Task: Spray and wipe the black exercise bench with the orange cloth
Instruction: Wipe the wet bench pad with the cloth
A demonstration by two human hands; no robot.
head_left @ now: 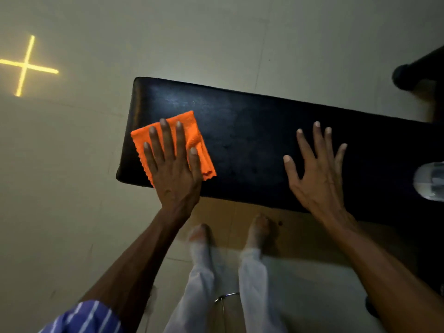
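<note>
On the pale floor (pixel 72 188) at far left, a yellow cross of light (pixel 25 65) is glowing. Moving rightward, the black bench (pixel 252 140) is running diagonally across the view, its padded top showing a dull sheen near the left end. The left hand (pixel 171 169) is pressing flat, fingers spread, on the folded orange cloth (pixel 192 131), which is lying on the bench's left end. The right hand (pixel 317 174) is resting open and empty, palm down, on the bench's middle, well apart from the cloth. At the right edge, a clear, pale object (pixel 430 181) is sitting partly cut off, too blurred to identify.
</note>
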